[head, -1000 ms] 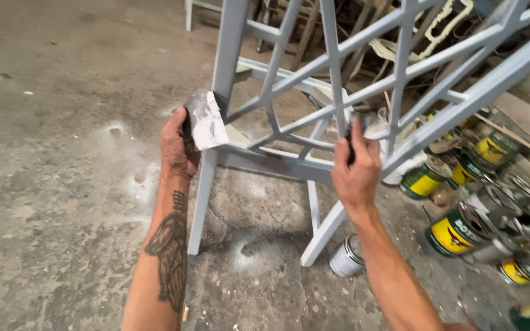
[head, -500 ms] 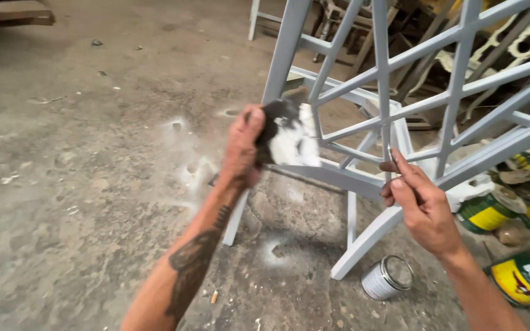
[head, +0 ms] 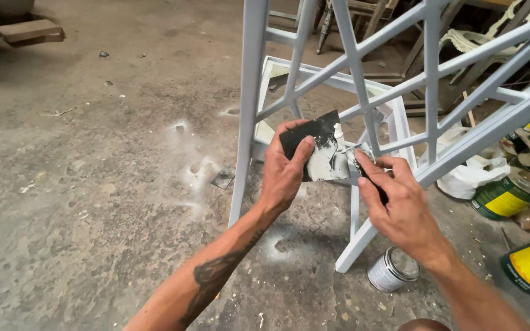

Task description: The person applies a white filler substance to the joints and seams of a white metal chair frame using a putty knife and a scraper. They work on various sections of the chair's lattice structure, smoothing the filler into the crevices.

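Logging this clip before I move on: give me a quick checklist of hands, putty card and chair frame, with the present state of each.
1. Left hand grips dark flat card smeared with white putty: ok.
2. Right hand holds small dark scraper against card: ok.
3. Putty on scraper edge: cannot tell.
4. Pale grey wooden lattice chair frame standing steady: cannot tell.
5. Small grey tin on floor, apart from chair leg: ok.

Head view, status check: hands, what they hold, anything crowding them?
Left hand grips dark putty-smeared card. Right hand holds small scraper against it. White lattice chair frame directly behind; small tin below.
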